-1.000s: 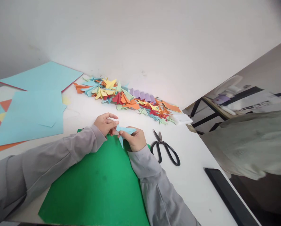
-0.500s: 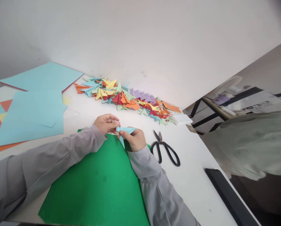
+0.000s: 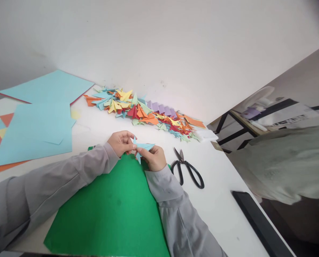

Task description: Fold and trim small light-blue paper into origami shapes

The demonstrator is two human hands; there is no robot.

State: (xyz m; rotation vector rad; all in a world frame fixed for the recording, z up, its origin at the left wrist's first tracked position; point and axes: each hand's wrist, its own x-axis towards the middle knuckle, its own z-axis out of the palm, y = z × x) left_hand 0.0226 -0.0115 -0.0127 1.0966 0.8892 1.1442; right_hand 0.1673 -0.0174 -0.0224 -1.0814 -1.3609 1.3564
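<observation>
- My left hand [image 3: 120, 142] and right hand [image 3: 156, 159] both pinch a light-blue paper plane [image 3: 146, 146], held over the far edge of the green board [image 3: 108, 210].
- Its main folds look made to me; whether any remain, I cannot tell.
- Beyond the board, a heap of paper planes [image 3: 140, 112] lies already folded.
- Left of the board, light-blue sheets [image 3: 36, 132] lie flat.

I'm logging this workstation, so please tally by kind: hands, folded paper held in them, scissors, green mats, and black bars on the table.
Hands (left hand, right hand): 2
Folded light-blue paper: 1
Scissors: 1
Green mat: 1
Black bar: 1
Total: 6
</observation>
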